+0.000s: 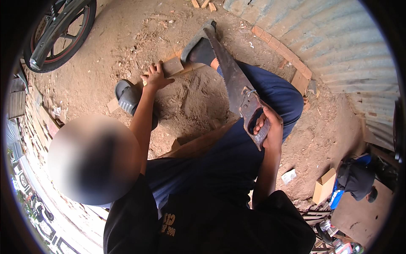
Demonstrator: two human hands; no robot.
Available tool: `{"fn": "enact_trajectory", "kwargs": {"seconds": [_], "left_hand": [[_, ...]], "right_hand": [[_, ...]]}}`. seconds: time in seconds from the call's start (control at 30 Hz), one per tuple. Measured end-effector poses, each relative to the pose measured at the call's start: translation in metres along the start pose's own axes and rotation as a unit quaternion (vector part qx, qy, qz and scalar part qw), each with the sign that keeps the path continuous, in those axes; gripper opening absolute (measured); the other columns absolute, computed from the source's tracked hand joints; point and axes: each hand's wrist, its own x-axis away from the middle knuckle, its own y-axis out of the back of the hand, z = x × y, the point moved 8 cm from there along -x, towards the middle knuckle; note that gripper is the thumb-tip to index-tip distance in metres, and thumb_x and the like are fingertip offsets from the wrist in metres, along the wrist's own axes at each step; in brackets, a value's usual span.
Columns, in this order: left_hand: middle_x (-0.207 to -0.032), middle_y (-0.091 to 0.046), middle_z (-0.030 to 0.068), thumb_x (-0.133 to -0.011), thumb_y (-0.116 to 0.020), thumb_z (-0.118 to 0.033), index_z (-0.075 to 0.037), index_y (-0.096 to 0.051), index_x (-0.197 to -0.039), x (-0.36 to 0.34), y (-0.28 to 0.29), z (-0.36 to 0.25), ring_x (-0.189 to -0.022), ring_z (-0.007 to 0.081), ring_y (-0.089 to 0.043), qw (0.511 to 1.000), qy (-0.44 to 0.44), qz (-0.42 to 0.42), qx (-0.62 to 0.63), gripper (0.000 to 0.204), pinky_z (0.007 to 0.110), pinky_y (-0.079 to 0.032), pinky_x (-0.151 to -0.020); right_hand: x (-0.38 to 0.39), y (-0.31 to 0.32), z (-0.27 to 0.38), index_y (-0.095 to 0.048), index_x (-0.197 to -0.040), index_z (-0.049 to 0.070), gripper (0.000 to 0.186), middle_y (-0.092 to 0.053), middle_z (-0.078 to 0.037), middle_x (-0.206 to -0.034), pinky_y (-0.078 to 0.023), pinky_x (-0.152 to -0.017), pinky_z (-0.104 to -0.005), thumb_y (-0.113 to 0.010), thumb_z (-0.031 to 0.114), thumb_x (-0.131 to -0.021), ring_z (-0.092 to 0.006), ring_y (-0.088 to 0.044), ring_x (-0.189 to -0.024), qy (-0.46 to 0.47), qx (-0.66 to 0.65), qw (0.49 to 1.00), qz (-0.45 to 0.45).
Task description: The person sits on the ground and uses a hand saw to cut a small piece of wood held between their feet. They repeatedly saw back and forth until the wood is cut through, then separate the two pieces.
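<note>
In my right hand (269, 125) is a handsaw (230, 70), gripped by its worn wooden handle. Its dark, toothed blade slants up and left across my right leg, the tip near my sandalled right foot (201, 50). The blade is apart from the wood. My left hand (155, 78), fingers spread, rests on a wooden board (172, 66) low over the dirt. The board runs from beside my right foot toward a grey-black striped slide sandal (128, 98) at the left. Part of the board is hidden under my hand and the footwear.
A longer plank (198, 142) lies by my lap. Corrugated metal sheeting (321, 42), edged by bricks (281, 48), bounds the upper right. A motorcycle wheel (63, 38) stands at upper left. Another person (355, 180) is at lower right near a cardboard box (324, 186). A round blur covers the lower left.
</note>
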Motion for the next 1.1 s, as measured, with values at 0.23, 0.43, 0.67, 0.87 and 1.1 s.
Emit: {"fn": "enact_trajectory", "kwargs": {"seconds": [0.23, 0.43, 0.67, 0.87, 1.1], "left_hand": [[-0.155, -0.019, 0.0234, -0.065, -0.079, -0.061, -0.016, -0.013, -0.153, -0.002, 0.0, 0.0, -0.145, 0.0421, -0.019, 1.0, -0.002, 0.002, 0.008, 0.119, 0.075, -0.016, -0.105], [-0.155, -0.019, 0.0233, -0.065, -0.079, -0.061, -0.017, -0.013, -0.153, -0.001, -0.001, 0.0, -0.144, 0.0426, -0.018, 1.0, -0.005, -0.001, 0.013, 0.119, 0.075, -0.016, -0.105], [-0.155, -0.019, 0.0227, -0.065, -0.079, -0.06, -0.017, -0.014, -0.153, 0.0, -0.002, 0.0, -0.145, 0.042, -0.018, 1.0, -0.003, -0.001, 0.014, 0.118, 0.075, -0.015, -0.105], [-0.155, -0.018, 0.0227, -0.065, -0.08, -0.06, -0.017, -0.013, -0.154, 0.0, 0.0, 0.0, -0.145, 0.0418, -0.018, 1.0, -0.005, -0.002, 0.018, 0.119, 0.075, -0.015, -0.105], [-0.156, -0.018, 0.0224, -0.065, -0.079, -0.06, -0.017, -0.014, -0.153, -0.001, -0.001, 0.001, -0.145, 0.0409, -0.019, 1.0, -0.004, -0.007, 0.017, 0.118, 0.075, -0.015, -0.105]], "right_hand": [[0.01, -0.003, -0.001, -0.062, -0.12, -0.006, 0.039, -0.044, -0.003, -0.056, -0.042, -0.043, -0.0282, -0.057, 0.02, -0.091, -0.0127, -0.046, -0.045, 0.0, -0.002, 1.0, -0.003], [0.017, -0.004, -0.001, -0.062, -0.121, -0.005, 0.04, -0.043, -0.003, -0.055, -0.042, -0.043, -0.0279, -0.057, 0.02, -0.091, -0.0122, -0.046, -0.046, 0.002, 0.017, 1.0, 0.008], [0.021, -0.003, -0.004, -0.061, -0.123, -0.004, 0.04, -0.042, -0.002, -0.055, -0.042, -0.042, -0.0271, -0.057, 0.021, -0.092, -0.0112, -0.046, -0.045, -0.005, 0.01, 1.0, 0.004], [0.022, 0.001, -0.007, -0.059, -0.125, -0.005, 0.041, -0.04, 0.0, -0.053, -0.041, -0.04, -0.0262, -0.054, 0.022, -0.094, -0.0101, -0.045, -0.043, 0.005, 0.0, 1.0, -0.002], [0.012, 0.005, -0.007, -0.062, -0.12, -0.007, 0.042, -0.04, -0.003, -0.054, -0.041, -0.041, -0.0274, -0.056, 0.021, -0.09, -0.0118, -0.043, -0.044, 0.047, -0.021, 0.998, -0.035]]}}
